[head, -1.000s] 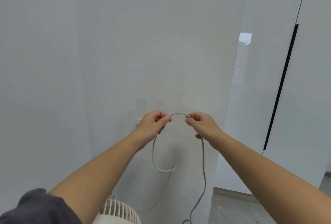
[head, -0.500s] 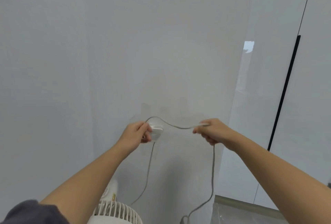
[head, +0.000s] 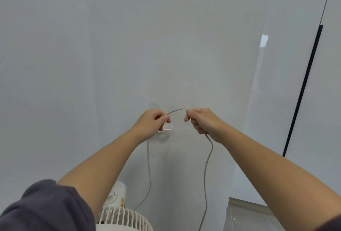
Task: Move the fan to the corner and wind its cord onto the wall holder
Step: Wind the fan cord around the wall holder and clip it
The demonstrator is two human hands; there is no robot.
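Below the wall holder stands the white fan (only its grille and motor housing show), its grey cord rising in two strands. The left hand, overlapping the holder's left end, and the right hand, just right of it, each pinch the cord in curled fingers, a short arc bowed above the holder.

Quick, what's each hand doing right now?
Left hand: closed, pinching the cord.
Right hand: closed, gripping the same cord.
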